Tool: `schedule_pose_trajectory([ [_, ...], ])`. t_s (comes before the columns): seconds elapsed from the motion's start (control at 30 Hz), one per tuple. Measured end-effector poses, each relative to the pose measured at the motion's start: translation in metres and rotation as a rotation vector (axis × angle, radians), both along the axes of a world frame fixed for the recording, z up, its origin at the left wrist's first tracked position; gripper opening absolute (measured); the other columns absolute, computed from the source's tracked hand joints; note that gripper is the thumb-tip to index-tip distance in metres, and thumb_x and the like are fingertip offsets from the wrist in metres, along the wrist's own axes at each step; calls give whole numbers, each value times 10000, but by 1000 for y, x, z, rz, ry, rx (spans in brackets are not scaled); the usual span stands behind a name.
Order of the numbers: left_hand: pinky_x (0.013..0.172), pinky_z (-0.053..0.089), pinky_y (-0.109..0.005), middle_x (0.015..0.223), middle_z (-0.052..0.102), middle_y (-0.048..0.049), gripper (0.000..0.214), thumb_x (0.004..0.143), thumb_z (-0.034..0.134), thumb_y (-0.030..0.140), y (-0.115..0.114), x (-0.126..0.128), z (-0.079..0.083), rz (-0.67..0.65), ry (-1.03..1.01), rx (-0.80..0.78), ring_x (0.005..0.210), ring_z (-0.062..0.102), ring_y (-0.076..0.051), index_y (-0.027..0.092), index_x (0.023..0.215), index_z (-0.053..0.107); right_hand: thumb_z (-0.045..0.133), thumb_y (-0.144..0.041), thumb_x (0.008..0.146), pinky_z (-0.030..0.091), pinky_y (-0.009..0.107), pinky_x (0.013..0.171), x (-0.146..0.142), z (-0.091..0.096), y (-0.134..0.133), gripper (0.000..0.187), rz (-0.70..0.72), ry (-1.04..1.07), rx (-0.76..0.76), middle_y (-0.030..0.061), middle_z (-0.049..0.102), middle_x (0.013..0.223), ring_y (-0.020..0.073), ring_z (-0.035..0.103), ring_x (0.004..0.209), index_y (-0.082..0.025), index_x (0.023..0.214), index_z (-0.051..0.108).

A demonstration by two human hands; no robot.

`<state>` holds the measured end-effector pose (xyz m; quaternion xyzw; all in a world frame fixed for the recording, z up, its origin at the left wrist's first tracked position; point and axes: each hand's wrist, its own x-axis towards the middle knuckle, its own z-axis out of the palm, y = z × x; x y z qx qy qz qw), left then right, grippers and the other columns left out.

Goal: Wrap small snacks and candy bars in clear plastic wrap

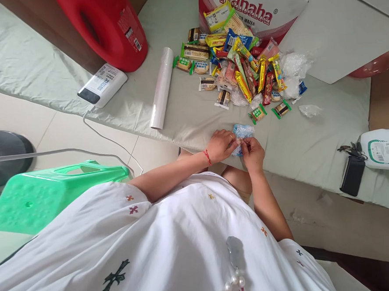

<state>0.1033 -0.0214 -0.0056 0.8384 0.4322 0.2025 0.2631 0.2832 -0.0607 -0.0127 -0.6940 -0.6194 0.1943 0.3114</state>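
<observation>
At the front edge of the cloth-covered surface, a small blue packet lies between my hands, in crinkled clear plastic film. My left hand, with a red string on its wrist, is closed on the left side of the packet. My right hand pinches the packet's right side, its fingertips close to those of the left. The fingers cover the packet's lower part. Just beyond it is a heap of wrapped snacks, with small green-ended biscuit packs at its near side.
A roll of clear film lies left of the heap. Behind stand a Wahaha carton and a red jug. A white corded device sits left; a black phone-like object and white bottle lie right. A green stool is at lower left.
</observation>
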Motion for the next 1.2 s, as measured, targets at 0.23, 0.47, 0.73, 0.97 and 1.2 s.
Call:
schedule_pose_trajectory([
  [0.23,879,354,-429,1025,704,-107,369,1049,443,479,-1,-11,-3,-221,97,90,1019,575,-284,219,995,700,546,-457,979,453,302,704,3,-3,1,267,-1,6,-16,19,662,809,175,582,704,-221,878,617],
  [0.47,854,412,-405,993,672,-116,233,988,543,352,-12,12,-5,96,72,38,976,568,-279,173,1003,692,561,-506,980,521,347,775,-1,-5,-2,350,-39,-51,114,77,624,981,209,612,854,-196,1126,633],
  [0.73,817,420,-381,922,694,-96,360,1055,469,412,-11,11,-15,109,53,6,921,605,-249,195,1008,752,502,-382,1031,552,374,916,3,-14,0,330,6,-73,173,102,640,1087,216,656,1006,-219,1183,746],
  [0.97,1024,391,-441,1251,684,-132,359,1081,412,311,-10,20,-12,108,-5,198,1255,534,-290,195,992,740,550,-417,1022,445,557,1102,6,-9,0,343,-50,-268,232,169,646,1338,321,541,1273,-222,1219,753],
  [1.2,876,438,-394,1016,674,-142,304,1057,444,256,0,23,-2,71,115,34,1002,572,-273,151,913,690,463,-425,1059,510,505,1107,24,-17,4,392,99,-131,196,122,712,1338,271,655,1236,-249,1281,735],
])
